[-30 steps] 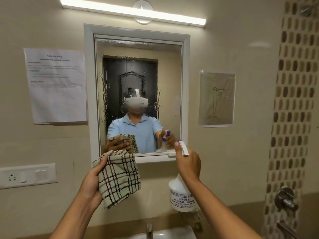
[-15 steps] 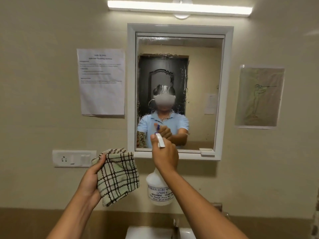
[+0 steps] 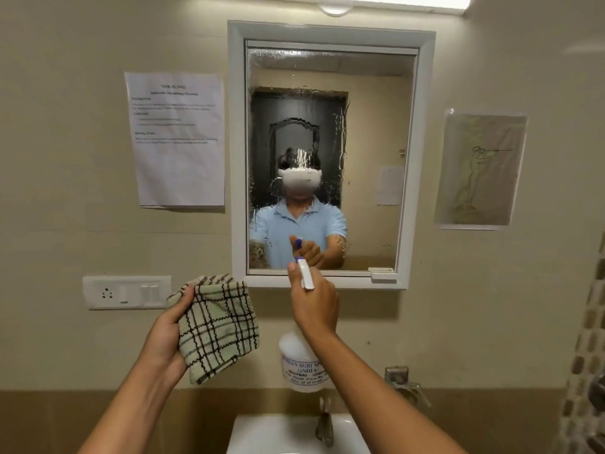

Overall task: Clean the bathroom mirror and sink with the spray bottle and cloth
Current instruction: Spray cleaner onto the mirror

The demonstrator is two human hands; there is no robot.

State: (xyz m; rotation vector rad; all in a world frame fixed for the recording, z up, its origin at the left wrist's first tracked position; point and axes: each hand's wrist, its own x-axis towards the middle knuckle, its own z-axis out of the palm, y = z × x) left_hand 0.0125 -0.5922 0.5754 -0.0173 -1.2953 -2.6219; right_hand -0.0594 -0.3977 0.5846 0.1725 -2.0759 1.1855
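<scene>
A: Closest to us, the white ceramic sink (image 3: 281, 434) is showing at the bottom edge with its metal tap (image 3: 324, 427) in the middle, and more of the basin is coming into view than half a second ago.

B: And the arms are reaching out over it. The left hand (image 3: 167, 335) is gripping the green-and-black checked cloth (image 3: 217, 326), thumb curled over the top fold, the rest hanging down below the palm.

A: It is staying about where it was, just under the white switch and socket plate (image 3: 127, 292). The right hand (image 3: 314, 306) is wrapping round the head of the white plastic spray bottle (image 3: 302, 367), fingers curled on it, white nozzle poking up above the knuckles.

B: The bottle is hanging upright between the tap and the mirror, with the hand covering its neck. The label is partly hidden by the wrist.

A: Beyond that, the white-framed bathroom mirror (image 3: 330, 158) is filling more of the view now, and droplets and runs are streaking the left and middle of the glass.

B: The streaks are blurring the reflection. On the wall, a printed paper sheet (image 3: 175, 139) is hanging to the left of the frame, a pencil sketch on paper (image 3: 479, 170) to the right, and a small metal wall fitting (image 3: 401, 381) is sitting low down beside the bottle.
</scene>
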